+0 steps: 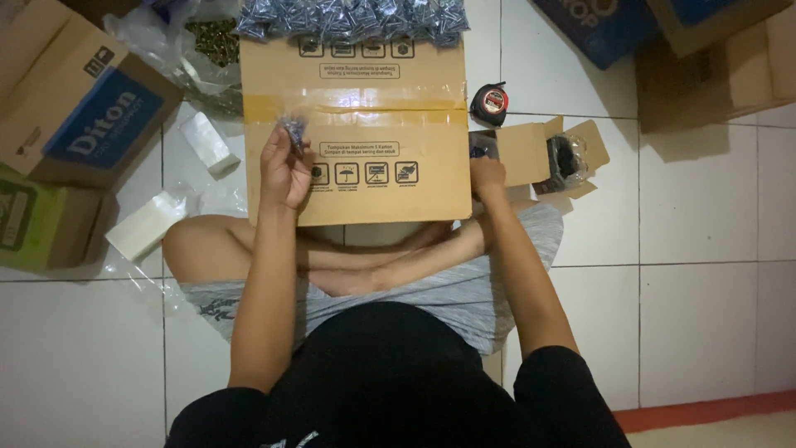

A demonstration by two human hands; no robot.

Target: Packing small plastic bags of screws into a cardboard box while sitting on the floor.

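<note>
Left hand [286, 170] raised over the left part of the carton [356, 141], fingers closed on a small clear packet [292, 129] of dark hardware. Packet sits above the carton top, just below the tape strip. Right hand [487, 178] at the carton's right edge, beside a small open box [531, 153]; fingers curled, whether they grip anything cannot be told. Row of similar filled packets [352, 18] lines the carton's far edge. Tape measure [490, 101] on tile just right of the carton. 2 white blocks [207, 143] lie left; larger boxes [75, 108] beyond. Person sits cross-legged on white tiles [705, 274].
</note>
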